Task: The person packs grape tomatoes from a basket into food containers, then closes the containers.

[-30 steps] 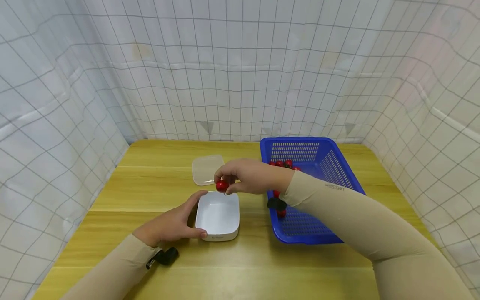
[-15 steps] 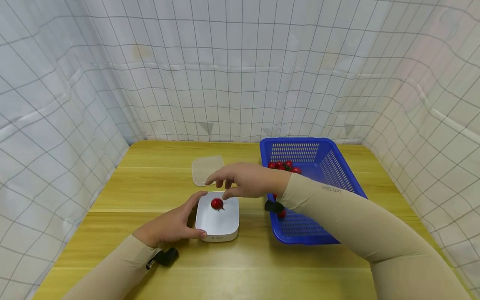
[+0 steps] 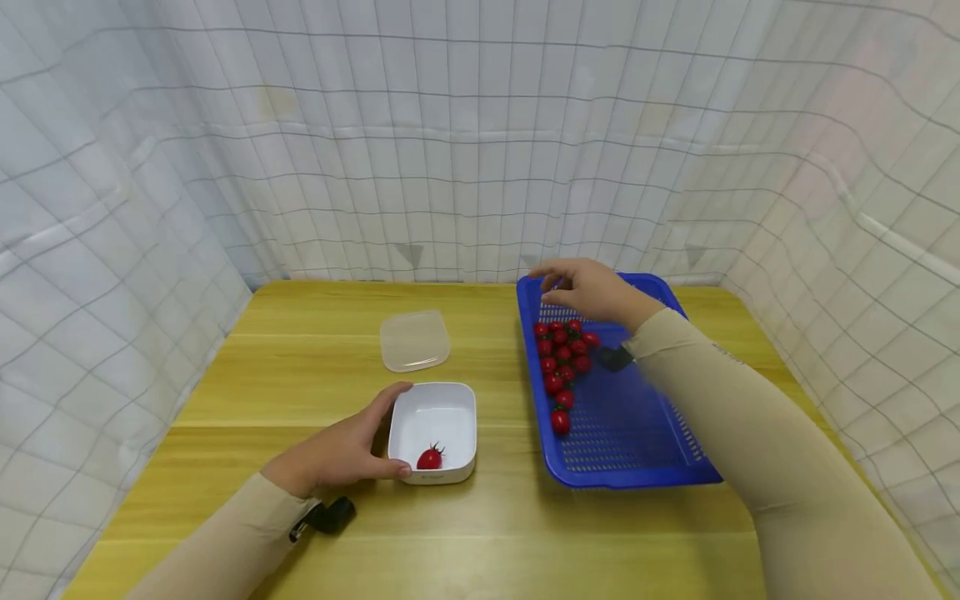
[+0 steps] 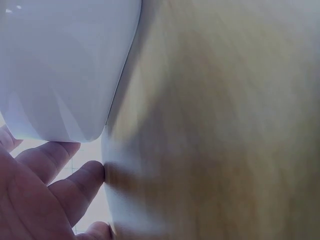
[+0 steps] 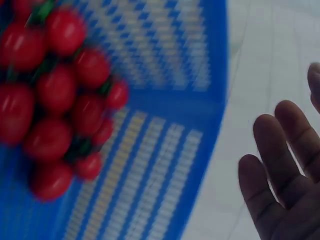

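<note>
The white square container (image 3: 435,421) is sitting near the middle of the table (image 3: 300,367), a little toward the front edge, and it is holding 1 cherry tomato (image 3: 429,458) against its front wall, with the dark stem end turned up and to the right. The blue perforated basket (image 3: 637,450) is lying toward the table's right edge with its long axis running front to back; a cluster of cherry tomatoes (image 3: 562,358) is gathering along its left wall, from the far end down toward the middle. A translucent lid (image 3: 414,339) is lying flat behind the container, apart from it.

The left hand (image 3: 337,454) is resting against the container's left side, thumb along the front corner and fingers relaxed on the rim. The right hand (image 3: 592,287) is hovering over the basket's far left corner, fingers loosely spread and holding nothing; in the right wrist view its fingers (image 5: 280,165) are showing straight beside the basket's rim.

Half a second ago the right hand was over the container and the tomato lay in its middle; now the hand is above the basket and the tomato is sitting at the front wall
</note>
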`<control>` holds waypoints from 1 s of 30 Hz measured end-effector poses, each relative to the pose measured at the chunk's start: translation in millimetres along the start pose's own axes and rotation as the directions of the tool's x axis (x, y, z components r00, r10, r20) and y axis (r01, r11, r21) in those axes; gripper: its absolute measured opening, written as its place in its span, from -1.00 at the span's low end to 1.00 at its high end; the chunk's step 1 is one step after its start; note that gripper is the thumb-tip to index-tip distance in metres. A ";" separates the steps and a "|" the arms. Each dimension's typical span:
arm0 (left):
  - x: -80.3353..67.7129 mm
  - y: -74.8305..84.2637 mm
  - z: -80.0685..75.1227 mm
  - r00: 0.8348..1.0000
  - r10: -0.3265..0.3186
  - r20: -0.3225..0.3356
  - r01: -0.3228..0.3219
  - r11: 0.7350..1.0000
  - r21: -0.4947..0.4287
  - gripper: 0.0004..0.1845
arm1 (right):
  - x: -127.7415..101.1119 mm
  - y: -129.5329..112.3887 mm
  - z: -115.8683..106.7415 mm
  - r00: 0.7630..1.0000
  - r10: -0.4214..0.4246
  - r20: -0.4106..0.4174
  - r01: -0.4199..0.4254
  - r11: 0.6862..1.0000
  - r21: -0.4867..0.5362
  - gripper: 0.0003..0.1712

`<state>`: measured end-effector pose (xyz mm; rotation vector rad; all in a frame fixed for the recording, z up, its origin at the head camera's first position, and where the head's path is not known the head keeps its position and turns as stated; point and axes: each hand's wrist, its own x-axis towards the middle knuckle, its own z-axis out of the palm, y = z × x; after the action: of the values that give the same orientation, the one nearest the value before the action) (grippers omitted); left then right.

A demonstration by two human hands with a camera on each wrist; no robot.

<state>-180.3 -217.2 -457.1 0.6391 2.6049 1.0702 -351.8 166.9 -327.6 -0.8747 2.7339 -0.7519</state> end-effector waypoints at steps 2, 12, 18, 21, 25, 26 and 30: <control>-1.0 -0.2 -0.4 1.000 -0.002 0.000 0.002 1.000 0.002 0.22 | 0.7 24.3 -3.6 0.999 0.035 0.010 -0.035 0.999 -0.015 -0.49; -0.2 2.1 -1.2 1.000 -0.004 0.002 0.004 1.000 0.006 0.22 | -7.8 90.7 -5.0 0.972 0.153 0.180 -0.147 0.988 -0.048 -0.53; -0.2 2.5 -0.2 1.000 -0.010 0.006 0.010 1.000 0.016 0.23 | -11.3 109.2 3.4 0.925 0.218 0.310 -0.212 0.976 -0.055 -0.47; -0.5 2.1 0.5 1.000 -0.012 0.003 0.012 1.000 0.021 0.22 | -12.7 116.8 9.0 0.918 0.231 0.324 -0.222 0.973 -0.064 -0.44; -0.8 1.6 1.3 1.000 -0.012 0.004 0.012 1.000 0.021 0.22 | -11.5 123.3 16.9 0.921 0.246 0.301 -0.243 0.969 -0.046 -0.43; -0.8 1.4 1.3 1.000 -0.012 0.004 0.012 1.000 0.021 0.22 | -11.0 124.1 18.4 0.922 0.251 0.296 -0.249 0.967 -0.043 -0.43; -0.5 1.7 1.2 1.000 -0.011 0.003 0.011 0.999 0.032 0.22 | -9.0 125.1 23.2 0.918 0.277 0.284 -0.279 0.960 -0.034 -0.45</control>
<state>-178.9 -215.6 -456.6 0.6315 2.6249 1.0258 -399.3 250.1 -411.8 -0.5259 2.5181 -0.5314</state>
